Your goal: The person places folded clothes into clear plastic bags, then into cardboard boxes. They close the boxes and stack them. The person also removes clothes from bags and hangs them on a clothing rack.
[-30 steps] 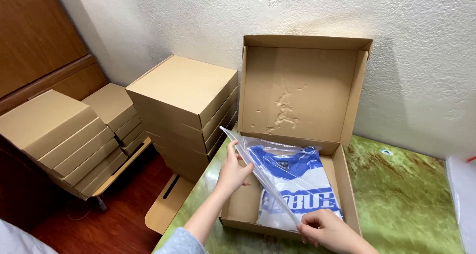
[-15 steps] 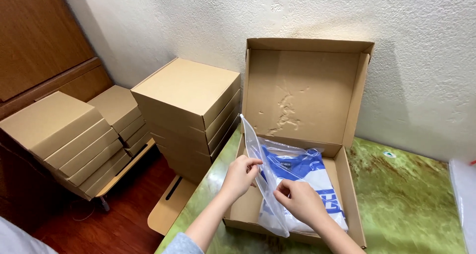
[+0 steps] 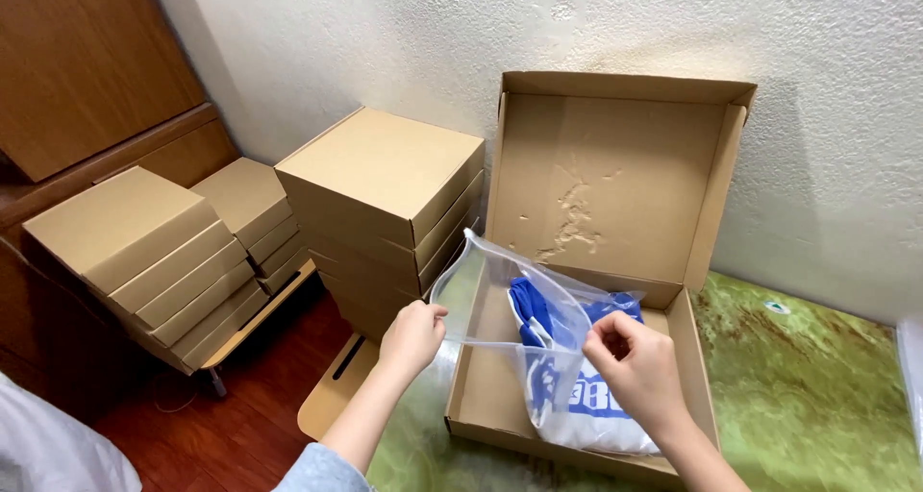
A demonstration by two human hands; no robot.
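Green tabletop (image 3: 817, 396), open carton (image 3: 615, 194), closed box stacks (image 3: 385, 204) alongside; both hands' grip, left hand (image 3: 411, 338) and right hand (image 3: 639, 372), pinched on clear bag (image 3: 538, 319)

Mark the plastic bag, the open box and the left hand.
plastic bag (image 3: 500, 300): head view, clear upper flap.
open box (image 3: 615, 165): head view, inside of raised lid.
left hand (image 3: 413, 336): head view, back of the hand.
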